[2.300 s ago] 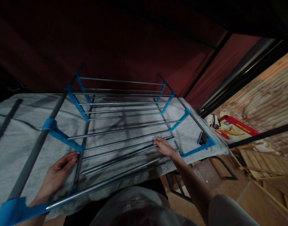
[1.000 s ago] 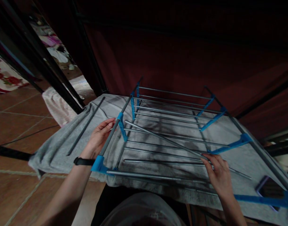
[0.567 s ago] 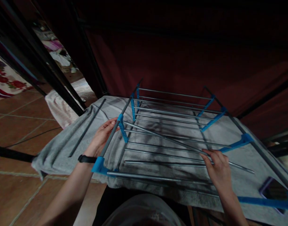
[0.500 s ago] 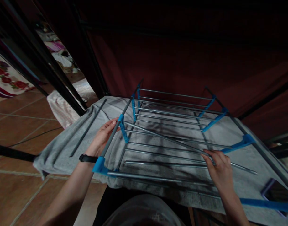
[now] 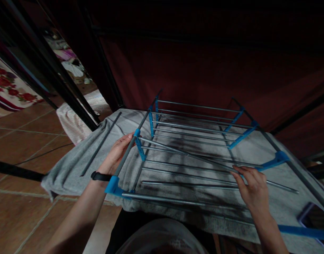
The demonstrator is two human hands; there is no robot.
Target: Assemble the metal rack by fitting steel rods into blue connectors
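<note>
A wire rack of grey metal rods and blue plastic brackets lies flat on a grey cloth. My left hand, a black band on its wrist, is wrapped round the rack's grey left side tube beside a blue bracket. My right hand pinches a loose metal rod that slants across the rack from that bracket toward the lower right. The rod's left tip sits at the bracket.
A separate dark rod lies on the cloth to the left. A phone rests at the lower right by a blue bar. Tiled floor and black posts stand to the left, a dark red curtain behind.
The view swung left since 2.3 s ago. My left hand went from the near edge to the side tube. In the last second my right hand slid the loose rod slightly rightward.
</note>
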